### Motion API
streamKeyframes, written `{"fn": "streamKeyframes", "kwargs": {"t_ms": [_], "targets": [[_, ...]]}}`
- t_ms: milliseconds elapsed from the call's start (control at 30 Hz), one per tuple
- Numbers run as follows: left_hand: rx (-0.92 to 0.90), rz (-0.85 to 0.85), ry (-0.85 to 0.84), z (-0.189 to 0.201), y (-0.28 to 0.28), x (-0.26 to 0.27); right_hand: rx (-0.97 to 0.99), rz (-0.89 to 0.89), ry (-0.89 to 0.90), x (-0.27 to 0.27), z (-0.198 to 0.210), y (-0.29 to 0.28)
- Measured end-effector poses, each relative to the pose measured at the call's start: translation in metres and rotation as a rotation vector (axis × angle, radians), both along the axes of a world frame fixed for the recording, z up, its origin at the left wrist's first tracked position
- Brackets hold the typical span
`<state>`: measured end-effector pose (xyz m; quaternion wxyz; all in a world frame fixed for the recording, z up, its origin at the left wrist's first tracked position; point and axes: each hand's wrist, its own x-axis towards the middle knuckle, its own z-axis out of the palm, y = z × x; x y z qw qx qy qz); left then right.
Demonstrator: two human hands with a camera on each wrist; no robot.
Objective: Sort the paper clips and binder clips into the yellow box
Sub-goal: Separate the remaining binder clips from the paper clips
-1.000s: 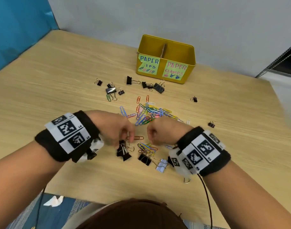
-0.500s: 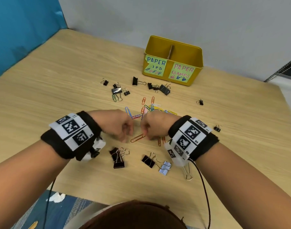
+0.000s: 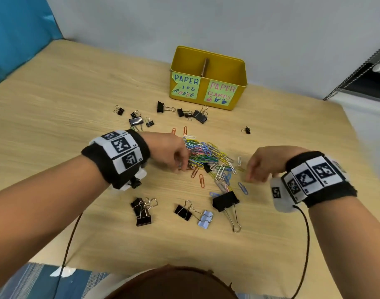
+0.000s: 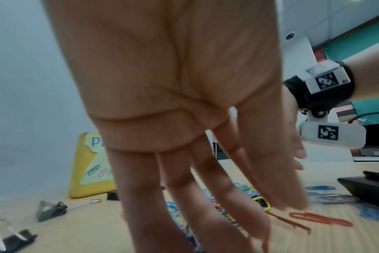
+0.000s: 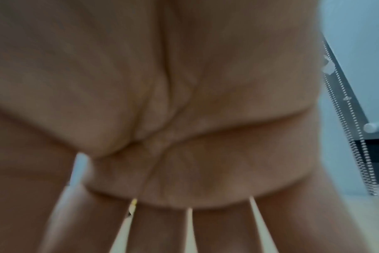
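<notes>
left hand (image 3: 172, 153): half a second ago it was balled up against the other hand mid-table. Now it's swung left, fingers straight and pointing down, tips on the left edge of the clip pile, holding nothing as far as I can see

paper clips (image 3: 206, 154): the hands were covering most of the heap before, and now it's out in the open between them

right hand (image 3: 263, 164): pulled off to the right of the pile, fingers spread loose and hanging down, nothing in it either

what that means: my guess is they're just spreading the tangle out. Sorting hasn't really started, since everything I can see is still on the table (image 3: 66, 104)

binder clips (image 3: 200, 116): about nine in the far row, one small one in the heap and four or five up close (that left clump is hard to split), so roughly fourteen

paper clip count: way too tangled to count, dozens easily

yellow box (image 3: 228, 58): one, at the back, two compartments, can't see any clips in it from here
</notes>
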<state>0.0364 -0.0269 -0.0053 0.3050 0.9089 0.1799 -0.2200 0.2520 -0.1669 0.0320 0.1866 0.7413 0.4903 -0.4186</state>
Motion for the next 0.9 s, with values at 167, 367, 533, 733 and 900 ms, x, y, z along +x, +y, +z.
{"fn": "streamKeyframes", "kwargs": {"t_ms": [167, 367, 533, 733, 900], "targets": [[-0.031, -0.104, 0.059, -0.007, -0.015, 0.018, -0.085, -0.028, 0.147, -0.018, -0.018, -0.001], [0.062, -0.075, -0.022, -0.008, -0.016, 0.013, 0.199, -0.086, 0.196, -0.035, -0.029, 0.017], [-0.020, -0.309, 0.080, 0.013, -0.045, 0.016, 0.055, -0.045, 0.177, -0.038, -0.031, 0.012], [0.023, -0.416, 0.101, 0.008, -0.073, 0.028, 0.069, 0.264, -0.142, -0.060, -0.041, 0.018], [0.073, -0.244, 0.027, 0.008, -0.052, 0.017, 0.219, 0.224, -0.222, -0.056, -0.041, 0.022]]}}
